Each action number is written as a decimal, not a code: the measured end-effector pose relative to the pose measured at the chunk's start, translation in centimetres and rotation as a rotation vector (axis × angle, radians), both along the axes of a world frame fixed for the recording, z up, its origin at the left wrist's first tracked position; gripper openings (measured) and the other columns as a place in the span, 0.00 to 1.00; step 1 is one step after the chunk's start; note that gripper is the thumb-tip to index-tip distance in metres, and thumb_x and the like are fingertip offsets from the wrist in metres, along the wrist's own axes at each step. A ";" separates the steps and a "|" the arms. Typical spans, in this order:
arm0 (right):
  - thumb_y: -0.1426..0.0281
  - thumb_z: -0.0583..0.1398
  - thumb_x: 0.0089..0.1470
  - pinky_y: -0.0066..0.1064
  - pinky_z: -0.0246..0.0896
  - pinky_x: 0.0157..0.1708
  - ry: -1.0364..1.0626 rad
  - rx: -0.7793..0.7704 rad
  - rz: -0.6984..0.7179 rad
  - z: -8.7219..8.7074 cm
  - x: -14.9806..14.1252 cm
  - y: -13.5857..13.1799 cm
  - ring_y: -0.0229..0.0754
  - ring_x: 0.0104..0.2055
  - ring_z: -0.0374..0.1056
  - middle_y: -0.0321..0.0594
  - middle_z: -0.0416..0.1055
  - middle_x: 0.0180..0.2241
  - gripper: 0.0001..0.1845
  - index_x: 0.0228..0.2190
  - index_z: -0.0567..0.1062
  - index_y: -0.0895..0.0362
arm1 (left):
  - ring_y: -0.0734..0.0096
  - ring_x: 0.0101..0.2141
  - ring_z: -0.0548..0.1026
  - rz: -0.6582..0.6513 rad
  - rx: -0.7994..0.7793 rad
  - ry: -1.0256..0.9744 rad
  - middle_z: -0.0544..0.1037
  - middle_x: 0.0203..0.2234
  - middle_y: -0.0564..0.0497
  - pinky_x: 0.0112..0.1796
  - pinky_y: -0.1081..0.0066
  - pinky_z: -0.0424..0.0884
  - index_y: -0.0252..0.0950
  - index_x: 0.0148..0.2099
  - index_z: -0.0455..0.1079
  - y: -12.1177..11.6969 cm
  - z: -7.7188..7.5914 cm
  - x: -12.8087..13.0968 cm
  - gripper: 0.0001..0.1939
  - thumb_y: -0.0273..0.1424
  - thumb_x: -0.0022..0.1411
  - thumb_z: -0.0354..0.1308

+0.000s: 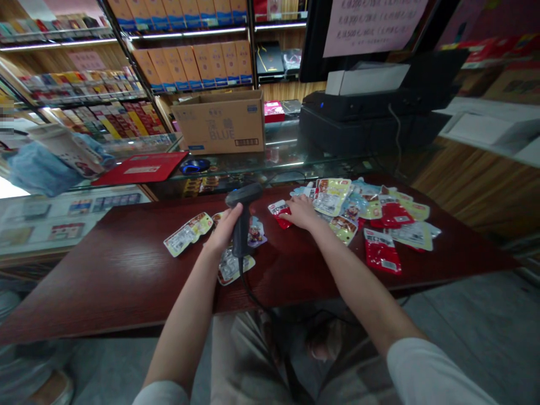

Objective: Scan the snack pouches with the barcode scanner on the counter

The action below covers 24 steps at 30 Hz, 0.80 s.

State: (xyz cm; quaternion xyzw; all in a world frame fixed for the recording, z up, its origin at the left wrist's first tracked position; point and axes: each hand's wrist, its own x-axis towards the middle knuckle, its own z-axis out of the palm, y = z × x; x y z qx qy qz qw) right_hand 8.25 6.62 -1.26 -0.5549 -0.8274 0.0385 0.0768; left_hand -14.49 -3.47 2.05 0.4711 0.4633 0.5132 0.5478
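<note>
My left hand is wrapped around the handle of a dark barcode scanner, its cable hanging toward the table's front edge. Beneath and beside the scanner lie several snack packets, among them a yellow one to the left and another pouch partly covered by the hand. A small red and white packet is under the fingertips of my right hand, which seem closed on its edge. Right of that hand spreads a heap of packets, including a yellow pouch and a red and white packet.
The dark red wooden table meets a glass counter behind. On that counter stand a cardboard box, a red folder, a blue-lit mouse and black checkout equipment. Part of another person shows at the lower left.
</note>
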 end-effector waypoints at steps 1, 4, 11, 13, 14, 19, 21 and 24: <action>0.54 0.60 0.58 0.50 0.51 0.58 -0.014 -0.017 -0.014 0.0 -0.2 0.0 0.62 0.60 0.58 0.56 0.69 0.56 0.28 0.52 0.76 0.60 | 0.74 0.21 0.72 -0.004 0.002 0.006 0.75 0.25 0.50 0.21 0.75 0.67 0.31 0.42 0.75 0.0 0.0 0.1 0.35 0.60 0.52 0.61; 0.55 0.62 0.56 0.50 0.51 0.57 -0.012 -0.088 -0.074 0.2 -0.3 0.1 0.63 0.60 0.57 0.57 0.67 0.58 0.31 0.54 0.73 0.60 | 0.74 0.21 0.72 -0.002 0.004 0.010 0.75 0.25 0.50 0.20 0.75 0.66 0.31 0.43 0.75 -0.1 0.1 0.2 0.35 0.60 0.52 0.61; 0.55 0.67 0.46 0.52 0.49 0.58 0.023 -0.160 -0.030 0.5 -0.7 -0.3 0.65 0.61 0.56 0.57 0.68 0.57 0.41 0.58 0.67 0.60 | 0.73 0.20 0.71 0.011 -0.003 0.044 0.74 0.23 0.50 0.20 0.74 0.65 0.30 0.40 0.74 0.0 -0.1 0.2 0.36 0.61 0.50 0.61; 0.56 0.69 0.44 0.51 0.51 0.57 0.026 -0.175 -0.035 0.5 -0.7 -0.3 0.64 0.60 0.59 0.54 0.72 0.52 0.36 0.52 0.72 0.59 | 0.74 0.20 0.71 0.005 -0.013 0.057 0.74 0.23 0.50 0.20 0.74 0.65 0.31 0.40 0.74 0.0 -0.2 0.2 0.35 0.61 0.51 0.60; 0.57 0.69 0.43 0.50 0.52 0.56 0.043 -0.180 -0.042 0.5 -0.6 -0.1 0.63 0.58 0.62 0.53 0.74 0.50 0.32 0.49 0.74 0.58 | 0.74 0.20 0.71 0.004 -0.016 0.062 0.74 0.23 0.50 0.20 0.74 0.65 0.31 0.40 0.75 0.0 -0.2 0.2 0.35 0.61 0.52 0.60; 0.69 0.65 0.47 0.38 0.64 0.47 0.448 -0.144 -0.121 0.7 1.4 1.5 0.50 0.45 0.72 0.44 0.77 0.41 0.15 0.40 0.75 0.56 | 0.74 0.20 0.71 0.010 -0.005 0.034 0.74 0.24 0.50 0.21 0.74 0.66 0.31 0.40 0.74 0.0 0.0 0.4 0.35 0.61 0.50 0.62; 0.69 0.64 0.47 0.38 0.67 0.45 0.736 -0.157 -0.172 0.7 2.4 2.1 0.47 0.42 0.73 0.43 0.77 0.39 0.15 0.39 0.74 0.57 | 0.74 0.20 0.71 -0.002 -0.002 0.021 0.74 0.24 0.51 0.21 0.74 0.67 0.31 0.42 0.74 -0.1 0.0 0.5 0.36 0.61 0.49 0.62; 0.68 0.62 0.49 0.39 0.70 0.43 1.207 -0.248 -0.226 0.9 3.5 2.7 0.44 0.38 0.74 0.40 0.77 0.36 0.13 0.39 0.72 0.56 | 0.73 0.20 0.72 -0.011 -0.010 0.022 0.74 0.23 0.51 0.21 0.74 0.67 0.30 0.43 0.74 -0.1 0.0 0.6 0.36 0.60 0.49 0.62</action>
